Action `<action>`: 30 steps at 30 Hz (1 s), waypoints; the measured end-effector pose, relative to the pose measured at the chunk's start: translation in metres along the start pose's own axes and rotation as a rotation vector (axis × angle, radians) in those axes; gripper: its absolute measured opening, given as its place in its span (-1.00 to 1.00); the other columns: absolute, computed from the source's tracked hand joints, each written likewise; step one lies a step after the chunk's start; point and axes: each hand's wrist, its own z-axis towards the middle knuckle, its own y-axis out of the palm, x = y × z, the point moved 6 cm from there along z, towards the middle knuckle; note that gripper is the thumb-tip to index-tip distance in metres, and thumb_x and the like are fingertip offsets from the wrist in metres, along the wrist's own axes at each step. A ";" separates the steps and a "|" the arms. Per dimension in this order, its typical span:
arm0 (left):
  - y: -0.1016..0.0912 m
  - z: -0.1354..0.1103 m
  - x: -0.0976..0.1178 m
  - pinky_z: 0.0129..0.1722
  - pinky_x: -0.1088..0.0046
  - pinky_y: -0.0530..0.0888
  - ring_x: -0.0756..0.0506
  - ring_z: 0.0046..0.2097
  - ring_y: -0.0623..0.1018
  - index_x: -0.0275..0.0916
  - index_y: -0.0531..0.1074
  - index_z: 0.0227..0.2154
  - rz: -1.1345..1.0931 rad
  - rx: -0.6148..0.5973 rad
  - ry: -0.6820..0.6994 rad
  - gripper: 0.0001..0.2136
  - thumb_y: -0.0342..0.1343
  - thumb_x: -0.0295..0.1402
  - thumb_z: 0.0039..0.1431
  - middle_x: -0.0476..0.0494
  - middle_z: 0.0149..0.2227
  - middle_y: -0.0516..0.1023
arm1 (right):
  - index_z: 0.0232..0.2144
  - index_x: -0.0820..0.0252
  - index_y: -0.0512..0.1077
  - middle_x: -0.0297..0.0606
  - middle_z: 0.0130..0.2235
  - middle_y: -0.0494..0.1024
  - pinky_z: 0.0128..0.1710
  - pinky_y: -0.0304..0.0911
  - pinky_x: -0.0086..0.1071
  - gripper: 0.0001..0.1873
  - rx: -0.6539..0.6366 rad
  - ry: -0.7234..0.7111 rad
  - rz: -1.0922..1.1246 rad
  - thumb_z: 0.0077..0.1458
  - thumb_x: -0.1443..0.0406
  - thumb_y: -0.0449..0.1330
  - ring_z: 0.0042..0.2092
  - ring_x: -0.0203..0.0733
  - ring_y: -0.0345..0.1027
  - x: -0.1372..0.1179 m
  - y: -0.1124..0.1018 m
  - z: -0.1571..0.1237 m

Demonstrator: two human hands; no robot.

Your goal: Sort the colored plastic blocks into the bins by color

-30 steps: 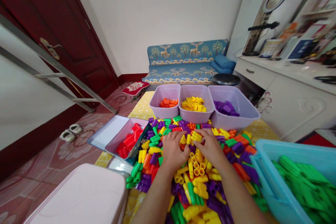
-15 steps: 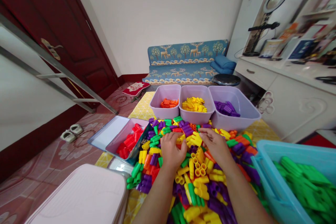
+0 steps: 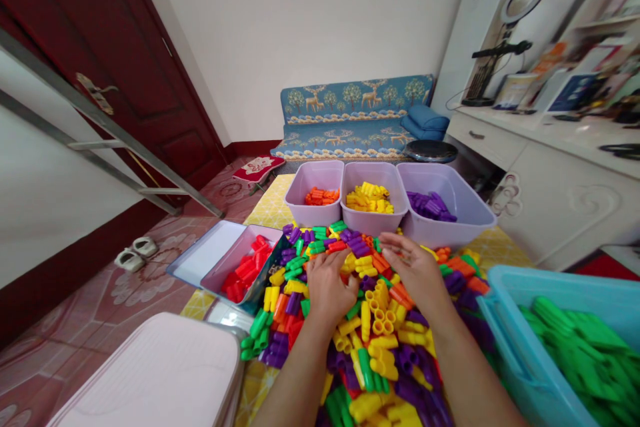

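A heap of plastic building blocks made of joined tubes, in yellow, purple, green, orange and red, covers the table. My left hand (image 3: pixel 331 288) lies palm down over the heap, its thumb apart from the fingers and its fingertips near yellow blocks (image 3: pixel 364 264). What lies under its palm is hidden. My right hand (image 3: pixel 414 268) hovers over the heap's right side with fingers spread and nothing visible in them. Close to its fingertips are an orange block (image 3: pixel 379 261) and purple blocks (image 3: pixel 357 244). A cluster of upright yellow tubes (image 3: pixel 381 312) sits between my forearms.
Behind the heap stand three lilac bins holding orange blocks (image 3: pixel 321 197), yellow blocks (image 3: pixel 370 199) and purple blocks (image 3: pixel 431 205). An open box (image 3: pixel 210 273) at left contains red blocks (image 3: pixel 249 268). A turquoise tub (image 3: pixel 525 347) with green blocks is at right; a pale pink lid (image 3: pixel 155 373) lies front left.
My right hand has risen slightly and its fingers have spread. The yellow block beside its fingertips is gone from there, exposing an orange block. My left hand has barely moved.
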 end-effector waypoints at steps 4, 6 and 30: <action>0.002 0.001 -0.002 -0.05 0.13 0.25 -0.25 -0.07 0.43 -0.06 0.46 -0.06 0.010 -0.007 -0.014 -0.54 0.16 -0.45 -0.11 -0.06 -0.09 0.57 | -0.10 0.13 0.49 -0.16 -0.05 0.54 0.06 0.25 -0.11 -0.56 -0.151 -0.056 -0.418 -0.09 0.43 0.14 -0.02 -0.07 0.40 0.013 0.015 -0.003; 0.002 0.001 -0.004 -0.06 0.15 0.25 -0.23 -0.08 0.44 -0.05 0.47 -0.08 0.003 -0.004 -0.020 -0.56 0.17 -0.46 -0.11 -0.04 -0.12 0.58 | -0.06 0.09 0.48 -0.18 -0.02 0.52 0.09 0.20 -0.12 -0.50 -0.182 -0.089 -0.529 -0.10 0.47 0.13 0.00 -0.07 0.38 0.016 0.019 -0.004; 0.003 0.002 -0.005 -0.06 0.19 0.28 -0.20 -0.09 0.47 -0.08 0.48 -0.09 -0.110 -0.003 -0.008 -0.57 0.17 -0.46 -0.11 -0.04 -0.14 0.59 | -0.25 0.13 0.45 -0.24 -0.22 0.59 -0.19 0.38 -0.25 -0.76 -0.190 0.013 -0.267 -0.05 0.29 0.17 -0.24 -0.12 0.49 0.029 0.032 -0.008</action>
